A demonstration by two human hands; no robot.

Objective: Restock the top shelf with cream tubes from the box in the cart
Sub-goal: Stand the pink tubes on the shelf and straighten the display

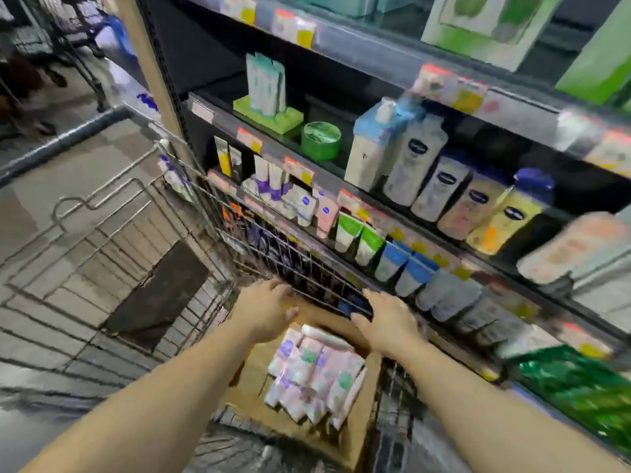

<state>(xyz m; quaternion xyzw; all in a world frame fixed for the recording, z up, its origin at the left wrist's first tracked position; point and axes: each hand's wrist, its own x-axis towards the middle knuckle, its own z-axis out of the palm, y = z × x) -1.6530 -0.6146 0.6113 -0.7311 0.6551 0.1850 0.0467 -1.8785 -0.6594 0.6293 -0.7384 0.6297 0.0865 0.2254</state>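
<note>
A brown cardboard box point(358, 418) sits in the wire cart point(112, 254), packed with several pale pink cream tubes point(314, 373) with green and purple marks. Both my arms reach over the box. My left hand point(264, 310) hovers above its far left flap, fingers relaxed and holding nothing. My right hand point(389, 324) hangs over the far right edge near the cart's wire side, fingers spread and empty. A few similar tubes point(266, 85) stand on a green tray on an upper shelf. The frame is blurred by motion.
The dark shelf unit point(341, 39) stands right of the cart, with lotion bottles point(454, 186), a green jar point(320, 139) and rows of small tubes point(307, 203) below. A dark panel point(160, 295) lies in the cart. Another cart stands far left.
</note>
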